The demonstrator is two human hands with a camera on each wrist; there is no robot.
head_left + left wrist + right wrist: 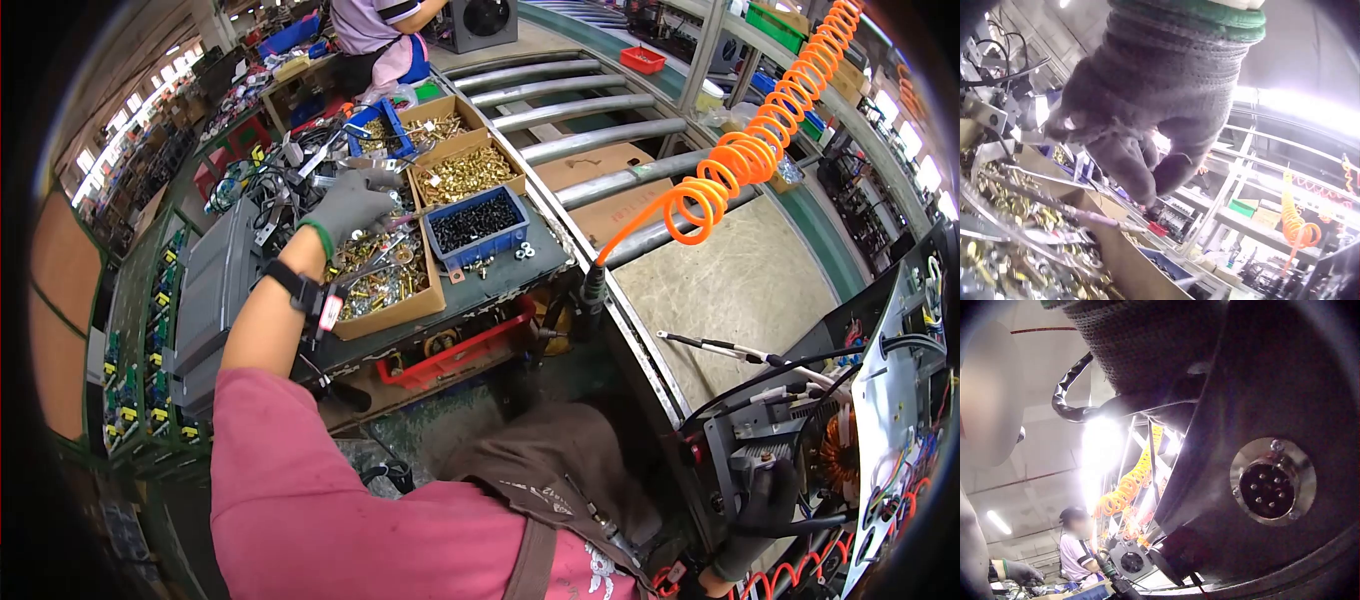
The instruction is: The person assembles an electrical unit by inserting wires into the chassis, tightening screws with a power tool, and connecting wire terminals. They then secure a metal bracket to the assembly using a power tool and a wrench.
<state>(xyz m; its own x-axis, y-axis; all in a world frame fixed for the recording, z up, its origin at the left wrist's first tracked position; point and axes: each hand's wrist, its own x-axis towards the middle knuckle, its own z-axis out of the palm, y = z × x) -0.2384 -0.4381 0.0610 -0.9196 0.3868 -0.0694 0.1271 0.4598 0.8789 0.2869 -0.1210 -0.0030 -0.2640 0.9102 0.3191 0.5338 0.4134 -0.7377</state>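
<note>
My left hand (352, 208), in a grey knitted glove with a green cuff, reaches over a cardboard box (395, 316) of mixed screws and metal parts. In the left wrist view the gloved left hand (1154, 106) has bent fingers with tips close together, above the screws (1029, 231); I cannot tell whether they pinch anything. My right hand (768, 505), in a dark glove, lies at the opened machine (745, 440) with fingers extended beside its inner parts. The right wrist view shows the glove (1147, 350) by the dark panel (1235, 419) with a round pin connector (1272, 481); the fingers are largely hidden.
Beside the box stand a blue bin of black screws (478, 228), a cardboard box of brass-coloured screws (468, 172) and another blue bin (382, 130). A roller conveyor (605, 130) runs alongside. An orange coiled hose (745, 155) hangs over it. Another person (375, 30) works farther back.
</note>
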